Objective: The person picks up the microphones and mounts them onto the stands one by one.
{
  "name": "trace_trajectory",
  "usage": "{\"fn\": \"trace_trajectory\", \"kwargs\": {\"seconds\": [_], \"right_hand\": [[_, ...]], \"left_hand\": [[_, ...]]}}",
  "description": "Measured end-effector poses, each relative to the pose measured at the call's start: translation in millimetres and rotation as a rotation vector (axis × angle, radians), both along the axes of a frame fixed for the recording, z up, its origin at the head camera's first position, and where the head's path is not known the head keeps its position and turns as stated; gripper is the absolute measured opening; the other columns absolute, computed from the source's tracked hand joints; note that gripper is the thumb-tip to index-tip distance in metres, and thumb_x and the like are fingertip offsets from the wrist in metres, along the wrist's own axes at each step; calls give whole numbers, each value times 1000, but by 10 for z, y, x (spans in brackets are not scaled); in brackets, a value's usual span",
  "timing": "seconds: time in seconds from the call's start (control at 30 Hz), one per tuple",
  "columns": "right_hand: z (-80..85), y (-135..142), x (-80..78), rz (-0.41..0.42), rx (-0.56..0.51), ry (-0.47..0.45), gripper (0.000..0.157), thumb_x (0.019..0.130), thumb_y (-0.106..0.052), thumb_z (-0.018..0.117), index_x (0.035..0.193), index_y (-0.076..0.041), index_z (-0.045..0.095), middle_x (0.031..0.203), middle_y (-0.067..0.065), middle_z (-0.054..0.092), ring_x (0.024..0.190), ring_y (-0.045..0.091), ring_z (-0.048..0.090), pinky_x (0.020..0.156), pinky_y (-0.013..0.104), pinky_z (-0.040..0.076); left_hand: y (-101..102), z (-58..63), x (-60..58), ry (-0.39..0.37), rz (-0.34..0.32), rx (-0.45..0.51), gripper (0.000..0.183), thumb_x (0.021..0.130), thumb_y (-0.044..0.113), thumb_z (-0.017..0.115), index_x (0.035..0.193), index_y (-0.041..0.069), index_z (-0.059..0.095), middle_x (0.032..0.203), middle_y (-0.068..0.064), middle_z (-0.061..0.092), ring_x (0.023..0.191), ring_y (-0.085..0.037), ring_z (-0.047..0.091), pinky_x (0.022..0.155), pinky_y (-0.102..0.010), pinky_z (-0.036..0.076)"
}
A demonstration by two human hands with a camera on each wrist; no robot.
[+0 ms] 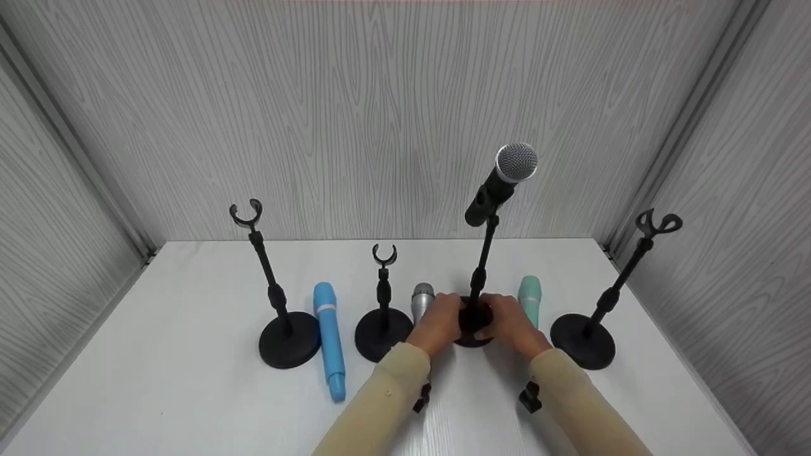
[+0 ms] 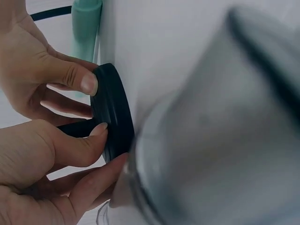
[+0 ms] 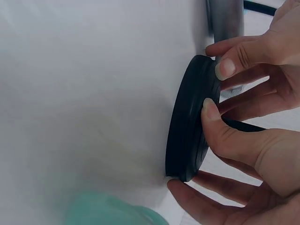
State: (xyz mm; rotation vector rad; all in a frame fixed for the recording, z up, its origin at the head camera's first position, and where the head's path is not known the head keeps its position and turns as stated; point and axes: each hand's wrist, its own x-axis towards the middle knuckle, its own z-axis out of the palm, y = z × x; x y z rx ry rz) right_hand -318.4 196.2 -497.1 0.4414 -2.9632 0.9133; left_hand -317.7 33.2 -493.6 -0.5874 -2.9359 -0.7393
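A black microphone with a silver mesh head (image 1: 516,163) sits tilted in the clip of a black desk stand (image 1: 485,253). My left hand (image 1: 439,324) grips the left side of its round base (image 2: 112,110), thumb on top and fingers at the rim. From the right side, my right hand (image 1: 512,324) holds the same base in the same way, as the right wrist view shows. A silver microphone (image 1: 422,299) lies beside my left hand, partly hidden by it. Next to my right hand lies a teal microphone (image 1: 530,296), its lower end covered.
Two stands with bare clips, a tall one (image 1: 288,339) and a short one (image 1: 383,332), stand on the left. A blue microphone (image 1: 329,342) lies between them. Another bare stand (image 1: 583,342) is at the right. Wood-grain panels (image 1: 380,120) enclose the white table (image 1: 190,392).
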Motion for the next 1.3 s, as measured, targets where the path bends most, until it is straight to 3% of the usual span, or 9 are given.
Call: {"fn": "trace_trajectory", "kwargs": {"seconds": [0.1,0.33,0.6,0.87,1.1,1.3], "right_hand": [[2,-30,-62,-30,21,20,43,70,3,89,109,2,72,106,19,76,105,38,70,100,53,54],[8,-177,-207,-71,71,2,34,74,1,85,105,2,71,102,20,75,99,37,69,95,52,55],[-10,-277,-347,-105,76,-32,33,75,-1,85,105,0,73,100,17,76,92,30,67,92,49,56],[12,-301,-433,-113,75,-49,36,75,-1,87,108,1,71,104,19,75,96,32,68,93,49,56],[12,-301,-487,-107,89,-43,37,75,-2,86,108,2,71,106,20,75,99,34,69,94,50,56],[17,-251,-436,-43,111,2,31,82,-3,78,112,2,71,106,20,76,94,33,69,92,51,56]], "left_hand": [[27,-27,-63,34,16,13,17,78,-9,76,91,1,73,90,-16,76,88,-30,72,79,-38,59],[38,-46,-189,17,88,18,10,84,-4,76,93,-1,73,92,-18,76,90,-32,73,79,-41,59],[-17,26,-298,2,130,28,20,83,7,81,96,-4,71,94,-21,76,93,-35,73,82,-42,60],[-30,66,-378,-11,149,45,22,81,7,83,96,-4,72,94,-20,76,93,-35,74,81,-42,60],[-12,55,-412,3,154,46,21,81,3,81,96,-4,70,96,-21,76,94,-36,74,83,-44,59],[-20,74,-373,-4,127,73,24,79,1,82,98,-5,69,95,-22,75,93,-37,73,82,-44,59]]}}
